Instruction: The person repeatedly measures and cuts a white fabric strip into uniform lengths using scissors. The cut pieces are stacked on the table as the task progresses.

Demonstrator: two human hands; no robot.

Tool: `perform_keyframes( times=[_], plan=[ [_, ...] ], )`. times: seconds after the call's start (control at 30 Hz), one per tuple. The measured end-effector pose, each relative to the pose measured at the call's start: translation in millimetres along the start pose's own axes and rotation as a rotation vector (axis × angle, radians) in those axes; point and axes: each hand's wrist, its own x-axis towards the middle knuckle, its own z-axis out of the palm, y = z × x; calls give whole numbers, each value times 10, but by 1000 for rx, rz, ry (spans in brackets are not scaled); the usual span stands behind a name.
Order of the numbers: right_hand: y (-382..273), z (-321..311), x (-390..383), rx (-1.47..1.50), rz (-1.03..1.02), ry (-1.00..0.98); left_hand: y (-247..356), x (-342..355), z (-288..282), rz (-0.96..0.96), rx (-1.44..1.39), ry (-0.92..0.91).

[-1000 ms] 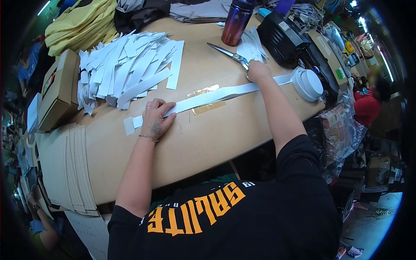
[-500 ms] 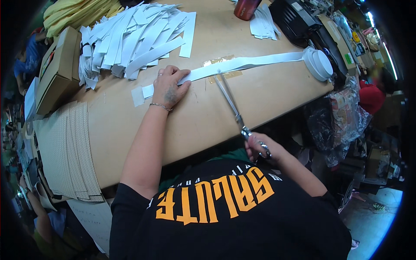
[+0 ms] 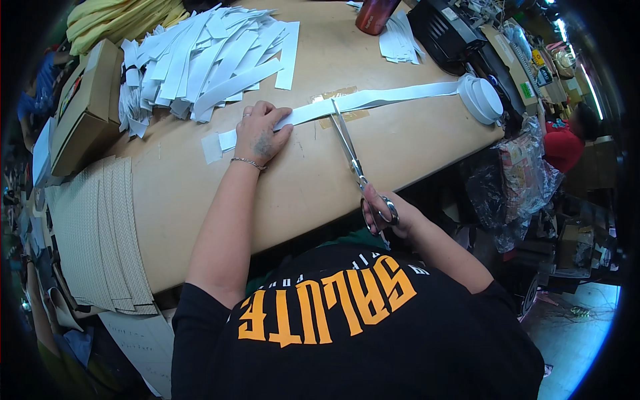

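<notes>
**Cutting station: hand and tool positions**

The left hand (image 3: 262, 135) lies flat, fingers spread, pressing down on the white strip (image 3: 373, 101) near its free end. It grips nothing; the palm simply pins the strip to the wooden table (image 3: 280, 193).

The right hand (image 3: 387, 215) is at the near table edge, clenched through the handle loops of the scissors (image 3: 352, 157). The scissors point away from the person, with the blade tips reaching the strip just to the right of the left hand (the blades look nearly closed, though whether they are cutting the strip cannot be told). A patch of brownish tape (image 3: 341, 105) on the table lies under the strip at that spot.

The strip runs from under the left hand across the table to a white roll (image 3: 483, 99) lying near the right-hand table edge. A small loose white piece (image 3: 212, 148) lies just left of the strip's end.

Surrounding items:
- A pile of cut white strips (image 3: 200, 63) sits at the far left of the table.
- A cardboard box (image 3: 87, 107) stands to the left of the pile.
- A dark red bottle (image 3: 373, 15) stands at the far edge.
- A black machine (image 3: 447, 33) sits beyond the roll.
- Patterned sheets (image 3: 100, 233) lie stacked at the table's left end.
</notes>
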Motion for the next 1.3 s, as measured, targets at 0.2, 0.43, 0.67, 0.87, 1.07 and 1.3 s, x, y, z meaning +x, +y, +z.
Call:
perform_keyframes(
  times=[0.2, 0.43, 0.67, 0.87, 1.07, 1.3],
  plan=[
    [-152, -5, 120, 2, 37, 32, -7, 9, 2, 13, -6, 0],
    [-255, 33, 234, -38, -7, 76, -15, 10, 5, 6, -3, -6],
    [-224, 54, 233, -50, -58, 111, -39, 24, 25, 11, -27, -4],
    [-197, 103, 241, -54, -85, 148, -15, 12, 1, 14, 15, -8],
    [-209, 112, 270, -50, -51, 161, -27, 22, 11, 10, 1, -7],
    [-206, 24, 240, -9, -108, 85, -39, 20, 23, 20, 7, -6]
  ],
)
